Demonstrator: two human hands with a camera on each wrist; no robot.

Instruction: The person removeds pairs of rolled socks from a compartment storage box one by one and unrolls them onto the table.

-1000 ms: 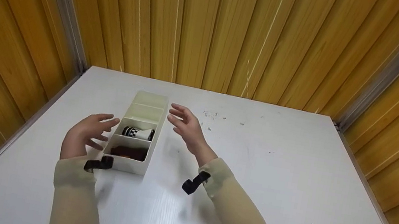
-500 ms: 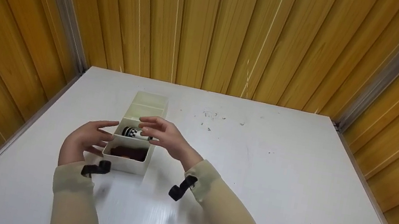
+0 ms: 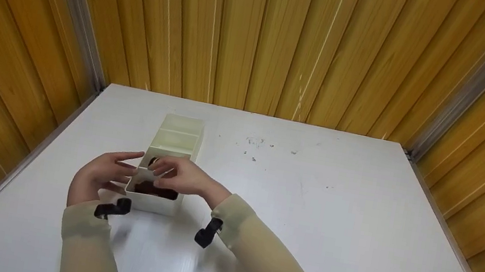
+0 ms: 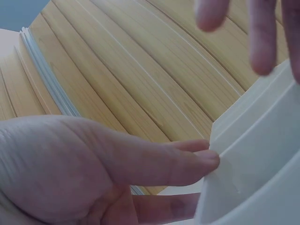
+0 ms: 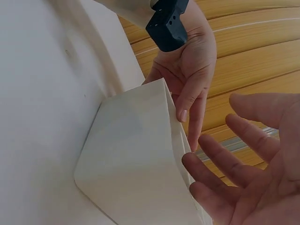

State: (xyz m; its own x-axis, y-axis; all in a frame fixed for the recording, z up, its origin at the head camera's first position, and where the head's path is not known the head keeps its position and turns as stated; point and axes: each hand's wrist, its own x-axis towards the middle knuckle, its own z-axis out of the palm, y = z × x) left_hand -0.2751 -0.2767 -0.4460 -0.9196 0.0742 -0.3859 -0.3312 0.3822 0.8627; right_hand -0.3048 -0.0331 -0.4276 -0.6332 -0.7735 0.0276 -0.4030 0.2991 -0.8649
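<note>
A long white divided box (image 3: 152, 203) lies on the left part of the table. Its two far compartments hold nothing. My left hand (image 3: 100, 174) is at the box's left side, fingers stretched out; in the left wrist view its thumb tip touches the rim. My right hand (image 3: 184, 176) hovers over the two near compartments with relaxed fingers and nothing in its grasp. Beneath it, mostly hidden, is a black-and-white checked rolled thing, of which a dark end (image 3: 153, 161) shows. A dark brown thing (image 3: 156, 189) fills the nearest compartment.
A white table (image 3: 296, 224) carries the box, with small dark marks (image 3: 255, 144) on its surface behind the right hand. Wood-look panels (image 3: 259, 35) stand behind the table and along both sides. Black wrist cameras (image 3: 208, 233) hang from both sleeves.
My right hand has moved left and toward me, from beside the box to over its near compartments, covering the checked thing. The left hand has stayed at the box's left side.
</note>
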